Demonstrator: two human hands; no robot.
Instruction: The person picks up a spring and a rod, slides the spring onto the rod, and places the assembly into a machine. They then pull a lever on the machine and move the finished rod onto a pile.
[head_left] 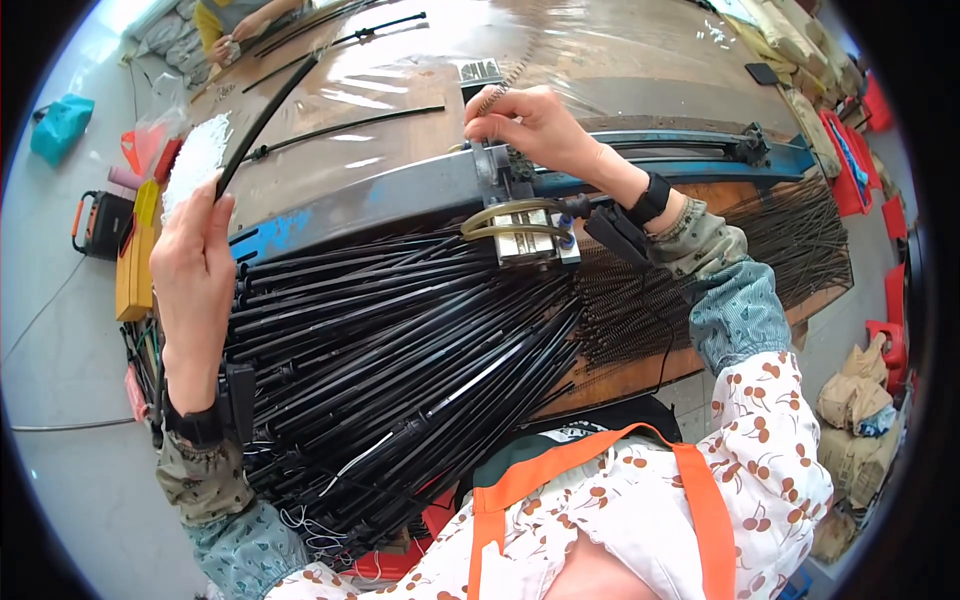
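Observation:
My left hand is closed around the lower end of a black rod, which slants up and away to the right. A thin coil spring is pinched between the thumb and fingers of my right hand, its free end pointing up. Just below that hand stands a metal fixture on a long blue-grey beam. Attached in front of it is a silver block with yellowish hose loops. Under my arms lies a thick fan of black rods. To its right a pile of coil springs covers the wood.
Small white pieces are heaped beside a yellow box at the left. More black rods rest on the film-covered table. At the far left, another person's hands are at work. Red stools stand at right.

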